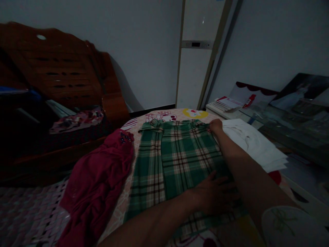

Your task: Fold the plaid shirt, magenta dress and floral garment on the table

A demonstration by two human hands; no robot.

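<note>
- Green plaid garment (180,161): on patterned tablecloth (174,114), mostly spread flat; flattening looks nearly done, creases left at far edge
- R hand (215,126): fingers closed, pinching garment's far R corner
- L hand (216,195): palm down, fingers spread wide on near R part, nothing gripped
- Magenta garment (100,171): crumpled, just to L

Finding no word, number or brand legible in the dim light. Seeing only tiny, unreadable marks on the control panel (204,45) of the tall pale appliance (194,75), and making out no figures on its dark display (195,44). Noticing red marks, too small and blurred to read, on the stacked papers (227,103). Failing to tell letters from ornament in the magenta pattern (159,117) near the tablecloth's far edge.
</note>
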